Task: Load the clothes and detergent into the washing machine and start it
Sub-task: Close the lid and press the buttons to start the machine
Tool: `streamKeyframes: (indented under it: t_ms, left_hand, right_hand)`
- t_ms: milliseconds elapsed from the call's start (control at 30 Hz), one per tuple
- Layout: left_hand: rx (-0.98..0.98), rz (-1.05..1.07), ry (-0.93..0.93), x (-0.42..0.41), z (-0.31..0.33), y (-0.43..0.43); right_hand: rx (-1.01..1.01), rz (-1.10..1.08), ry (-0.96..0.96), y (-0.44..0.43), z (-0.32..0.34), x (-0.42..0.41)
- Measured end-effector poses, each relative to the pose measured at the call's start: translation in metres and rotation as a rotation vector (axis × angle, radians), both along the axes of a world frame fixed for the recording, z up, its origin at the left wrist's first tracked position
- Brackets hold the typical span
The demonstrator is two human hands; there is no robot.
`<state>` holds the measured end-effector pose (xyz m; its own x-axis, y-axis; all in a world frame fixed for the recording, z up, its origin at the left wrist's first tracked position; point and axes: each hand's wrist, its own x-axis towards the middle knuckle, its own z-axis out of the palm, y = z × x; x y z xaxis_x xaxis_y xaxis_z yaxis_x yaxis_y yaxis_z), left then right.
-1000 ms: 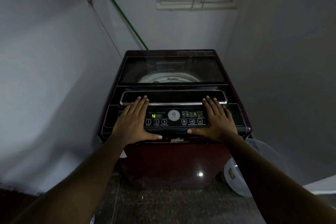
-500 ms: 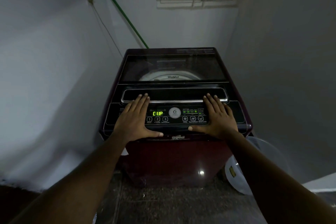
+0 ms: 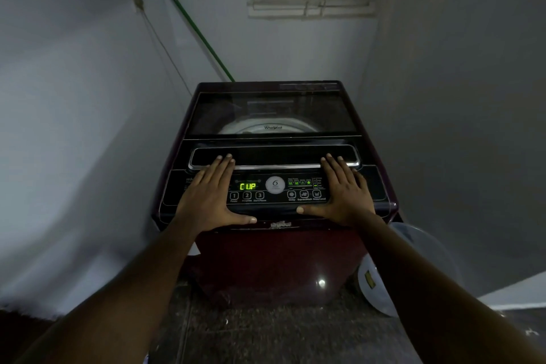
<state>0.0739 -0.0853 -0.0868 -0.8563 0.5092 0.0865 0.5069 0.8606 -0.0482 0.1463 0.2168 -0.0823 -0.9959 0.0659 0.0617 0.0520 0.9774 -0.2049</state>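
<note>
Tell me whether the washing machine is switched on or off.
On. The display on the washing machine glows green, and indicator lights are lit.

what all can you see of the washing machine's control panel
The control panel is a glossy black strip across the front top of the maroon washing machine, in front of the closed lid. Its green display reads CUP, beside a round silver badge. Below sit numbered buttons 1, 2, 3 and, further right, three icon buttons under small green indicators. The left hand and right hand lie flat on its two ends.
</note>
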Motion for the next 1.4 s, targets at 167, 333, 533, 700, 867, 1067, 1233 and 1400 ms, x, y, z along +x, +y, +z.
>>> streamKeyframes:
  t_ms: [167, 333, 533, 700, 867, 1067, 1233, 1400]
  left_hand:
    - [-0.002, 0.005, -0.007, 0.000, 0.002, 0.000]
    - [0.002, 0.001, 0.003, -0.001, 0.001, 0.002]
    - [-0.002, 0.000, 0.005, -0.001, 0.001, -0.001]
    - [-0.003, 0.003, 0.000, 0.000, 0.001, 0.000]
    - [0.003, -0.006, 0.003, -0.002, 0.003, -0.001]
    - [0.004, 0.001, -0.052, -0.002, 0.008, -0.002]
    - [-0.017, -0.004, -0.117, -0.002, 0.012, 0.000]
    - [-0.011, 0.020, -0.208, 0.001, 0.017, 0.002]
  right_hand:
    - [-0.011, 0.003, 0.004, 0.000, 0.000, 0.000]
    - [-0.010, -0.004, 0.004, 0.001, 0.001, -0.001]
    - [-0.019, 0.002, 0.002, -0.001, 0.001, -0.001]
    - [-0.013, 0.004, -0.010, 0.000, 0.000, -0.001]
    - [-0.014, 0.003, -0.010, -0.001, 0.004, -0.003]
    - [-0.011, 0.011, -0.039, -0.003, 0.009, -0.002]
    - [-0.052, -0.031, -0.092, -0.006, 0.012, 0.003]
    - [-0.090, -0.075, -0.123, -0.013, 0.013, 0.006]
